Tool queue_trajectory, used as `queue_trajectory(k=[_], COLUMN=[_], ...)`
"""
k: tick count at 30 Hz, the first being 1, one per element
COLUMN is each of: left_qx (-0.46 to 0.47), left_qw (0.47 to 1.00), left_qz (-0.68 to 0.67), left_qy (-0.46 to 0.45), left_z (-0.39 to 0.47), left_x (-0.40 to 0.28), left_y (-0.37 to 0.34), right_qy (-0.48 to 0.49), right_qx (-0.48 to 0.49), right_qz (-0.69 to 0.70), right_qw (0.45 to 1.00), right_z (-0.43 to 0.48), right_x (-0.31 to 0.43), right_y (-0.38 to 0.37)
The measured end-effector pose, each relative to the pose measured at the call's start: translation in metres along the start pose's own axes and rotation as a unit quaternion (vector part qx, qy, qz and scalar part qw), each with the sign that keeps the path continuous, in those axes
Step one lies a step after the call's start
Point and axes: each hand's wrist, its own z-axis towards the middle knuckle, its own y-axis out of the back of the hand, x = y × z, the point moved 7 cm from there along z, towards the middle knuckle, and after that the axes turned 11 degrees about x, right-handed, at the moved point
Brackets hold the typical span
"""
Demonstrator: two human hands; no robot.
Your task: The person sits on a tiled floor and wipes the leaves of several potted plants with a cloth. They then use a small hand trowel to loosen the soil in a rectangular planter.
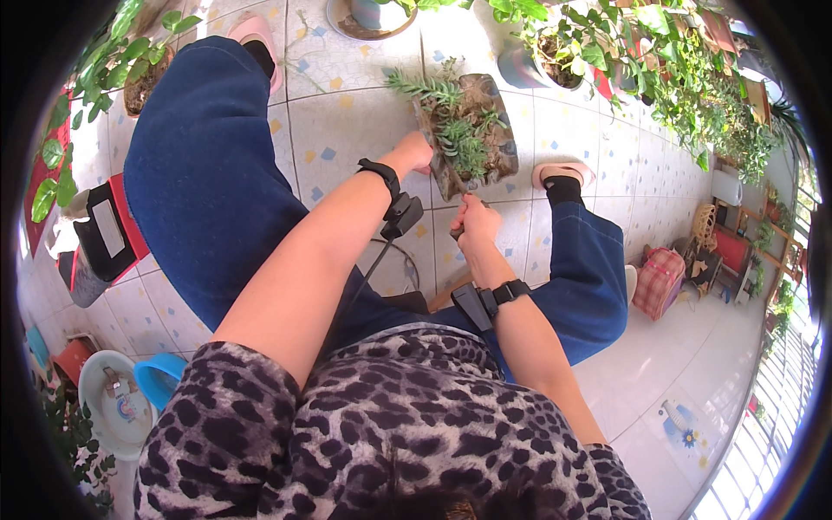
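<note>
A trough-shaped planter [504, 133] lies on the tiled floor between my feet, holding dry brown soil [480, 97] and green succulents [463, 140]. My left hand [414, 153] is at the planter's left side, its fingers curled against or close to the rim; whether it grips the rim cannot be told. At the near end of the planter my right hand [476, 220] is closed around the handle of a thin tool [460, 185], whose narrow end reaches the planter's near left corner. The tool's exact kind is unclear.
Potted leafy plants [650, 58] crowd the upper right, and a saucer with a pot [372, 29] stands beyond the planter. A red and black box [110, 224] is at left, near a pale basin [107, 416] and a blue basin [156, 380]. A plaid bag [660, 283] sits at right.
</note>
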Motion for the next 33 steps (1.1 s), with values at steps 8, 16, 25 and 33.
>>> queue_trajectory(k=[8, 16, 25, 33], left_qx=[0.008, -0.107, -0.095, -0.079], left_qw=[0.994, 0.980, 0.979, 0.978], left_qz=[0.092, 0.166, 0.183, 0.192], left_qy=[-0.065, -0.004, 0.005, 0.019], left_z=[0.039, -0.005, -0.024, -0.023], left_x=[0.016, 0.000, 0.012, 0.011], left_y=[-0.006, 0.052, 0.053, 0.051], right_qy=[0.077, 0.140, 0.260, 0.010], right_qx=[0.030, 0.073, 0.055, 0.120], right_qz=[-0.191, -0.440, -0.565, -0.227], right_qw=[0.978, 0.884, 0.781, 0.966], right_z=[-0.028, -0.069, 0.007, 0.015], right_x=[0.013, 0.082, 0.072, 0.051], right_y=[0.018, 0.062, 0.001, 0.034])
